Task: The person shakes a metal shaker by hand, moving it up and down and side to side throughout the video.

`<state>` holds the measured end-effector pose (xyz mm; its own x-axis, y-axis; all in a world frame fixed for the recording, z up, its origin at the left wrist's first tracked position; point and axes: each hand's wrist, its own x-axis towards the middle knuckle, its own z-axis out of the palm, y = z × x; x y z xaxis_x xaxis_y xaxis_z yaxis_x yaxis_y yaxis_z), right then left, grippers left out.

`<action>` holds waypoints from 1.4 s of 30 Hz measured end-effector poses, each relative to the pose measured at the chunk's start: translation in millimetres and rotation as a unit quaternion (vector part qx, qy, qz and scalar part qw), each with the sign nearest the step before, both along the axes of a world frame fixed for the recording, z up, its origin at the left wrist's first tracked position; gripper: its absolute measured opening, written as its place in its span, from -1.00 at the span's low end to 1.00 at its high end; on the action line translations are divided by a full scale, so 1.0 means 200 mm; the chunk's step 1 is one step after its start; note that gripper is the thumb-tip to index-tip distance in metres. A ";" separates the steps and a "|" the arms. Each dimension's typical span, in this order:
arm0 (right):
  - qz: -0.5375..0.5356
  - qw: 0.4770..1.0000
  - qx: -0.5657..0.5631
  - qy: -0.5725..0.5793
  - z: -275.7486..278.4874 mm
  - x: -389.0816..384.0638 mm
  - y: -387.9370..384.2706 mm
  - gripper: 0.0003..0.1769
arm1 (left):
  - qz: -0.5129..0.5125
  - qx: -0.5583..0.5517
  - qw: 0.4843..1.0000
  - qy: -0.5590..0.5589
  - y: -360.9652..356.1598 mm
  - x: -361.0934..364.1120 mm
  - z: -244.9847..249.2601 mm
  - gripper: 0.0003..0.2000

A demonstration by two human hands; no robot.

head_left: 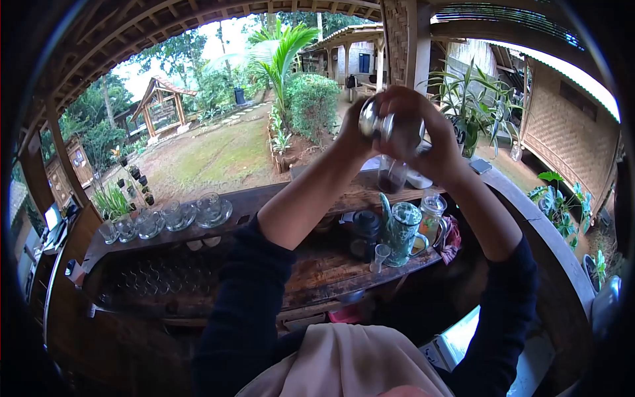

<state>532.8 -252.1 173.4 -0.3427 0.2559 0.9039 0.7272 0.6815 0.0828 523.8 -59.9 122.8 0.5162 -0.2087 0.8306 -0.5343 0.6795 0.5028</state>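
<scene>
Both my hands are raised in front of me, above the far edge of the wooden counter. My left hand (360, 122) is closed around the left side of a shiny metal piece (372, 119). On the right, my right hand (426, 129) wraps round a shiny, partly see-through container (405, 135), whose outline is blurred. Below my hands a glass jar with dark contents (391, 177) stands on the counter. Nearer to me are a green speckled enamel pitcher (402, 228), a dark lidded pot (365, 231) and a small clear glass (380, 257).
Glass cups on saucers (177, 215) line the counter's left side. A glass pitcher (432, 215) and a red cloth (451, 239) lie right of the enamel pitcher. Several upturned glasses (155, 276) sit at the lower left. A phone (480, 165) rests on the right ledge.
</scene>
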 end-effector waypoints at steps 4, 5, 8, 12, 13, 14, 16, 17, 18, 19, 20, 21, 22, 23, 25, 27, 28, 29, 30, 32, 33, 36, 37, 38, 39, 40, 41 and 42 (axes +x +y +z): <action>-0.099 0.958 0.052 -0.265 -0.05 -0.11 -0.25 -0.58 | -0.078 -0.032 0.984 0.159 -0.18 -0.28 0.00 -0.51; -0.054 0.915 0.190 -0.352 -0.13 -0.17 -0.30 -0.61 | 0.162 -0.019 0.970 0.179 -0.40 -0.44 0.09 -0.38; 0.002 0.858 0.284 -0.428 -0.17 -0.15 -0.30 -0.63 | 0.195 0.065 0.976 -0.066 -0.54 -0.44 0.11 -0.43; -0.090 0.980 0.044 -0.171 -0.05 0.04 -0.12 -0.60 | -0.038 -0.024 0.976 0.215 -0.24 -0.17 0.09 -0.59; -0.070 0.993 0.032 -0.094 -0.05 0.03 -0.13 -0.61 | 0.118 -0.112 0.967 0.195 -0.30 -0.13 0.04 -0.65; -0.050 0.999 0.019 -0.013 -0.05 0.00 -0.16 -0.61 | 0.118 -0.111 0.967 0.196 -0.37 -0.21 0.07 -0.65; -0.029 0.978 0.125 -0.164 -0.11 -0.13 -0.31 -0.67 | 0.161 -0.056 0.951 0.257 -0.44 -0.37 0.13 -0.64; -0.006 0.923 0.221 -0.313 -0.15 -0.20 -0.40 -0.73 | 0.170 -0.046 0.974 0.142 -0.50 -0.40 0.09 -0.62; 0.017 0.836 0.311 -0.452 -0.16 -0.23 -0.44 -0.78 | 0.183 0.019 0.983 -0.015 -0.54 -0.45 0.06 -0.57; 0.016 0.834 0.313 -0.453 -0.15 -0.22 -0.44 -0.78 | 0.141 0.086 0.983 -0.076 -0.55 -0.48 0.11 -0.57; 0.057 0.870 0.269 -0.409 -0.15 -0.20 -0.44 -0.79 | 0.099 0.150 0.975 -0.132 -0.55 -0.50 0.14 -0.56; 0.098 0.901 0.221 -0.360 -0.14 -0.19 -0.43 -0.80 | 0.207 0.087 0.974 -0.024 -0.44 -0.45 0.09 -0.60; -0.035 0.874 0.268 -0.404 -0.11 -0.07 -0.33 -0.74 | 0.164 0.048 0.980 0.097 -0.34 -0.37 0.09 -0.65; -0.024 0.939 0.113 -0.324 -0.02 0.01 -0.28 -0.67 | 0.022 0.017 0.993 0.114 -0.17 -0.21 0.04 -0.65; -0.036 0.999 -0.031 -0.026 0.01 -0.03 -0.18 -0.45 | 0.049 -0.025 0.992 0.110 -0.16 -0.09 0.01 -0.62; -0.035 0.989 -0.031 -0.138 -0.01 -0.08 -0.25 -0.48 | 0.183 -0.015 0.973 0.137 -0.14 -0.09 -0.04 -0.59; -0.038 0.966 -0.029 -0.254 -0.03 -0.12 -0.30 -0.50 | -0.009 -0.092 0.958 0.270 -0.36 -0.35 0.11 -0.51; -0.033 0.942 0.087 -0.321 -0.08 -0.27 -0.40 -0.58 | 0.053 -0.046 0.975 0.210 -0.51 -0.49 0.13 -0.49; -0.028 0.902 0.202 -0.381 -0.13 -0.39 -0.46 -0.64 | 0.114 0.002 0.982 0.149 -0.57 -0.56 0.13 -0.45; 0.005 0.848 0.302 -0.436 -0.15 -0.36 -0.38 -0.66 | 0.188 0.083 0.963 -0.172 -0.57 -0.56 0.12 -0.40; 0.034 0.781 0.392 -0.485 -0.16 -0.33 -0.33 -0.67 | 0.160 0.030 0.986 -0.036 -0.52 -0.57 0.12 -0.40; -0.071 0.943 0.125 -0.300 -0.04 -0.12 -0.03 -0.56 | 0.024 -0.047 0.981 0.187 -0.11 -0.40 0.06 -0.46; -0.063 0.990 0.045 -0.116 -0.01 -0.20 0.06 -0.50 | 0.095 -0.060 0.985 0.133 0.03 -0.23 -0.03 -0.46; -0.020 0.997 -0.038 0.059 -0.03 -0.22 0.14 -0.48 | 0.167 -0.071 0.980 0.076 0.12 -0.10 -0.07 -0.46; -0.027 0.999 0.023 -0.015 0.00 -0.27 0.13 -0.51 | 0.178 -0.131 0.961 0.164 -0.06 -0.35 0.01 -0.50; -0.031 0.992 0.085 -0.089 0.02 -0.36 0.08 -0.53 | 0.188 -0.132 0.960 0.161 -0.07 -0.48 0.02 -0.50; -0.044 0.968 0.104 -0.226 -0.01 -0.45 -0.02 -0.57 | 0.136 -0.120 0.964 0.195 -0.05 -0.59 0.02 -0.52; -0.054 0.924 0.124 -0.357 -0.06 -0.52 -0.07 -0.61 | 0.085 -0.110 0.964 0.228 -0.05 -0.72 0.02 -0.54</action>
